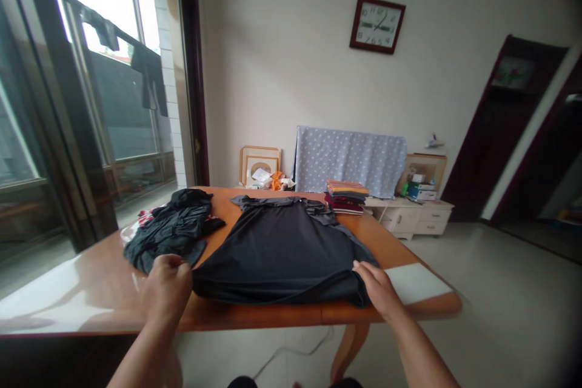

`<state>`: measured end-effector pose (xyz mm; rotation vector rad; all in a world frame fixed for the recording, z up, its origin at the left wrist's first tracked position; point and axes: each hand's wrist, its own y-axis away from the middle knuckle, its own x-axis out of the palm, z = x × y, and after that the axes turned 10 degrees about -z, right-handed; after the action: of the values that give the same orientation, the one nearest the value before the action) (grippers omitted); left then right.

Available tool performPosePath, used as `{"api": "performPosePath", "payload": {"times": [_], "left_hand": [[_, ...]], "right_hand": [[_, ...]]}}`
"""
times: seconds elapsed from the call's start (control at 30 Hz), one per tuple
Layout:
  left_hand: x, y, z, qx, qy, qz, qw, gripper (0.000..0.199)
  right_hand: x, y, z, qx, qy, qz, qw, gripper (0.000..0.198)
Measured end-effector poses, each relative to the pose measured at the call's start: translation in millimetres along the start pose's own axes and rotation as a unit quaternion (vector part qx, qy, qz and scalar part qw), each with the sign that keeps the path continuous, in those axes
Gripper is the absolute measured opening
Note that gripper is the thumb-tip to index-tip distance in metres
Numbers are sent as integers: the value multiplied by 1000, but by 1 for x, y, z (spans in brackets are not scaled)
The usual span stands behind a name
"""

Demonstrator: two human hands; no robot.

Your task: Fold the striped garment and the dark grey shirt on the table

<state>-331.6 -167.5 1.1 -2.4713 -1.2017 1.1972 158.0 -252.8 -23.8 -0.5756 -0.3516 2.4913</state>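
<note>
A dark T-shirt (282, 248) lies spread over the wooden table (391, 245), its collar and sleeves at the far side and its hem towards me. My left hand (169, 291) is closed on the hem's left corner. At the right corner, my right hand (375, 285) pinches the hem between thumb and fingers. Between both hands the hem edge is stretched, slightly raised and sagging near the table's front edge. To the left of the shirt sits a crumpled heap of dark clothes (175, 227), with some red and white cloth showing beneath.
A stack of folded clothes (345, 197) stands at the table's far right. Behind the table are a polka-dot cloth (350, 160), picture frames (260, 160) and a low white cabinet (422, 219). A wall clock (377, 24) hangs above. Glass windows line the left side.
</note>
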Motion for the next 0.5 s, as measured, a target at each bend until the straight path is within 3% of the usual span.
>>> {"api": "performPosePath", "payload": {"times": [0.1,0.23,0.4,0.5], "left_hand": [[-8,12,-14,67,-107,-8,992,26],[-6,36,-41,167,-116,5,979,26],[15,74,-60,312,-53,183,931,27],[29,91,-56,339,-29,258,904,35]], "right_hand": [[-8,5,1,53,-14,21,998,65],[-10,5,-7,72,-2,20,997,62],[-10,1,-27,36,111,-11,993,48],[-19,0,-36,47,219,-82,971,39]]}}
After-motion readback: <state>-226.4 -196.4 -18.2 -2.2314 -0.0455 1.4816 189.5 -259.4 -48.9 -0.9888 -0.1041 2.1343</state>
